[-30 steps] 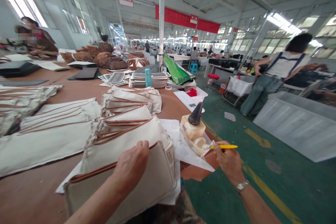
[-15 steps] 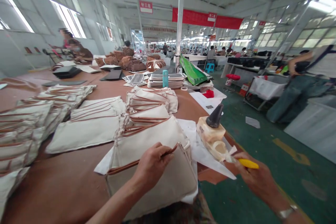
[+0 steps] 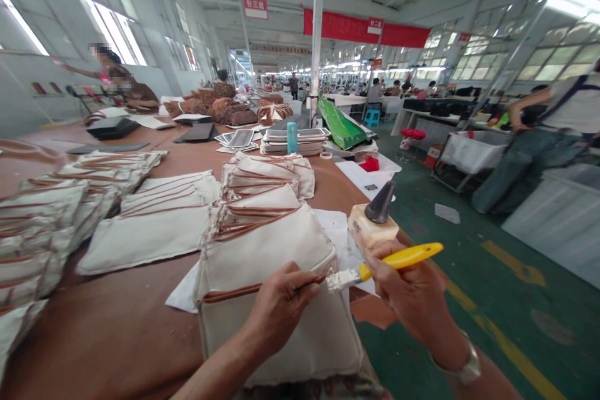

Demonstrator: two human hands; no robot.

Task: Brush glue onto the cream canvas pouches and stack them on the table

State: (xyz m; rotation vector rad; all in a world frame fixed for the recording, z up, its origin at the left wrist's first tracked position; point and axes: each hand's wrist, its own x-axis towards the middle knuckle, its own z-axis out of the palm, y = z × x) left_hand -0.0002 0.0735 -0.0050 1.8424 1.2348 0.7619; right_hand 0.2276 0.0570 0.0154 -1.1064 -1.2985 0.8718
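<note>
My left hand [image 3: 281,303] rests on the near pouch [image 3: 281,325], fingers curled together and pressing on its brown-piped top edge. I cannot tell whether the fingers pinch the piping or only bear on it. The pouch lies flat at the near edge of the table [image 3: 117,337], on top of a white sheet [image 3: 185,290].

My right hand [image 3: 415,297] is clamped on the brush [image 3: 389,260], gripping its yellow handle. The handle points up and to the right. The white bristles point left and sit at the right end of the pouch's top edge, just beside my left fingertips [image 3: 312,278].

The glue bottle [image 3: 374,222] stands on the table just beyond my right hand, near the table's right edge. It has a cream body and a dark conical cap, tilted to the right.

Beyond the near pouch, a stack [image 3: 262,206] of like pouches runs away from me in overlapping rows. More pouches [image 3: 145,225] lie flat to the left, and further rows lie at the far left [image 3: 42,225].

Farther along the table stands a teal bottle [image 3: 292,137], just before a pile of grey trays [image 3: 295,140]. A green sheet [image 3: 342,128] leans to their right.

On the green floor to the right, a person [image 3: 539,137] stands at a bench, back turned. Another person [image 3: 117,78] sits at the table's far left.
</note>
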